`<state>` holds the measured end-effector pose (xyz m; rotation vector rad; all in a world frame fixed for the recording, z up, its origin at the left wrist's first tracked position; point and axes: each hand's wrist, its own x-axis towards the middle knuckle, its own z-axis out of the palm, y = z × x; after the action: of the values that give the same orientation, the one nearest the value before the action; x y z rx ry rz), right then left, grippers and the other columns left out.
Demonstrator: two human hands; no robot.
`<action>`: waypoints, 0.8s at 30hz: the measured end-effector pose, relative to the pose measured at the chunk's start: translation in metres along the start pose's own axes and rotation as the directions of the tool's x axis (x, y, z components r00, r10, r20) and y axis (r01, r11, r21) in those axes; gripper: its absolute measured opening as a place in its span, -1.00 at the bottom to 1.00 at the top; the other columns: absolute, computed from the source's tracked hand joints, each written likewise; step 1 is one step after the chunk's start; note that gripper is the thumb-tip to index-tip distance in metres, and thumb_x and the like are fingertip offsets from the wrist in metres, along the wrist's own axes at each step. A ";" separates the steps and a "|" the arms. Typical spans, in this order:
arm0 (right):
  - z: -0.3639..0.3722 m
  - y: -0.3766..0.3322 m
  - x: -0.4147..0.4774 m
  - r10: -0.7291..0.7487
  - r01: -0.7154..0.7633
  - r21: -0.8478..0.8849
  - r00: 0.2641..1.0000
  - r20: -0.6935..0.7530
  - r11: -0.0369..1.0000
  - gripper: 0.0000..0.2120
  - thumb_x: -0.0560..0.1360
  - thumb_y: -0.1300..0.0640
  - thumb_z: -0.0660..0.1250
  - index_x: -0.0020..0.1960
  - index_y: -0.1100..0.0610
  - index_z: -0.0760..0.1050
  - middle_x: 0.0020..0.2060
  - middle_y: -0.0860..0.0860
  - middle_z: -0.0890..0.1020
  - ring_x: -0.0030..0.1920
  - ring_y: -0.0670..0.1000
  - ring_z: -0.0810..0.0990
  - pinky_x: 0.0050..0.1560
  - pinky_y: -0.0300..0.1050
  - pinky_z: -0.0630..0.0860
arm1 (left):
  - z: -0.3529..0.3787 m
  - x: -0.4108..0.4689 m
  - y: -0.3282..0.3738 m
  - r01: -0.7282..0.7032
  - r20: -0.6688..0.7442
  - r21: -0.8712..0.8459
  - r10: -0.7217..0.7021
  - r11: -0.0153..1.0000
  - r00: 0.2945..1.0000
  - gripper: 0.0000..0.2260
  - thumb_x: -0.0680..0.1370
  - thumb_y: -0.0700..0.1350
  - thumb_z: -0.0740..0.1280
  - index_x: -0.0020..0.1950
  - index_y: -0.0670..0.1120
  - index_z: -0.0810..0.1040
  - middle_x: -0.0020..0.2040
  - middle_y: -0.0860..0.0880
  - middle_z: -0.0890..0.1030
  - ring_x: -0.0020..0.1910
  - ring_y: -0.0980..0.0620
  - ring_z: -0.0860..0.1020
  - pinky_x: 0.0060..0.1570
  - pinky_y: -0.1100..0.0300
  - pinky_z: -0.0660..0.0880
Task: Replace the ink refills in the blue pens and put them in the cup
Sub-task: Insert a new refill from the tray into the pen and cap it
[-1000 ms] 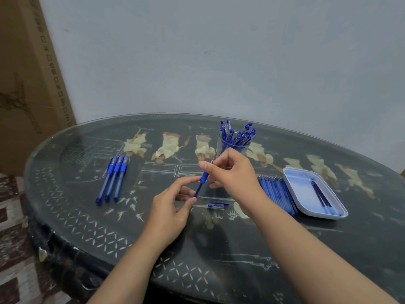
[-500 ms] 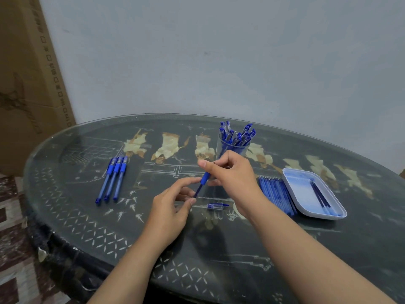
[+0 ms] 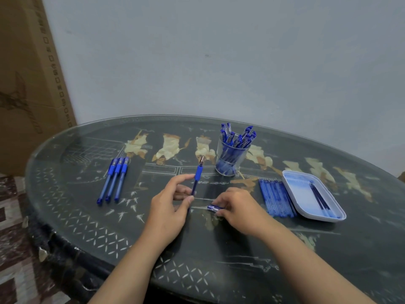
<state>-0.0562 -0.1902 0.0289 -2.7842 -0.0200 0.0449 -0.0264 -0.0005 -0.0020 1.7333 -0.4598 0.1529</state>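
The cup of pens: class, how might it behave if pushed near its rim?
Probably tips: the cup narrows to its base and pens stick out above the rim. Pushed low, it likely slides on the smooth glass table.

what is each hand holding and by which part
The left hand pinches the blue pen with clear barrel by the barrel, below its rubber grip, tip up. The right hand pinches the small blue plastic cap by one end.

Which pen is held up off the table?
The pen in the left hand, tip up; three pens lie flat, others stand in the cup.
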 end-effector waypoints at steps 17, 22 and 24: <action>-0.064 -0.050 -0.002 0.277 0.263 0.845 0.863 -0.422 0.465 -0.81 0.52 0.31 0.40 0.11 0.16 0.53 -0.22 0.10 0.71 -0.15 0.07 0.73 -0.12 -0.04 0.67 | 0.001 -0.001 -0.001 -0.005 0.039 0.001 0.005 1.000 0.999 -0.55 0.47 -0.33 0.44 0.11 0.23 0.53 -0.16 0.02 0.64 -0.14 0.17 0.61 -0.05 0.45 0.45; -0.064 -0.060 -0.002 0.214 0.238 0.829 0.897 -0.388 0.506 -0.82 0.51 0.33 0.40 0.06 0.14 0.52 -0.26 0.09 0.70 -0.18 0.07 0.73 -0.09 0.02 0.67 | 0.000 -0.001 0.001 0.003 0.051 -0.009 -0.003 1.000 0.999 -0.59 0.48 -0.33 0.43 0.12 0.17 0.55 -0.15 0.02 0.63 -0.13 0.17 0.60 -0.06 0.43 0.47; -0.062 -0.061 -0.002 0.200 0.229 0.822 0.904 -0.379 0.521 -0.82 0.51 0.33 0.40 0.04 0.11 0.51 -0.26 0.08 0.69 -0.20 0.07 0.73 -0.09 0.05 0.68 | 0.000 -0.001 0.001 0.000 0.051 -0.004 0.000 1.000 0.999 -0.59 0.48 -0.33 0.43 0.12 0.17 0.55 -0.15 0.03 0.63 -0.11 0.16 0.60 -0.05 0.44 0.46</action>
<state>-0.0562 -0.1542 0.1082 -1.7083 0.0735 -0.4584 -0.0277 -0.0003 -0.0014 1.7362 -0.4969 0.1080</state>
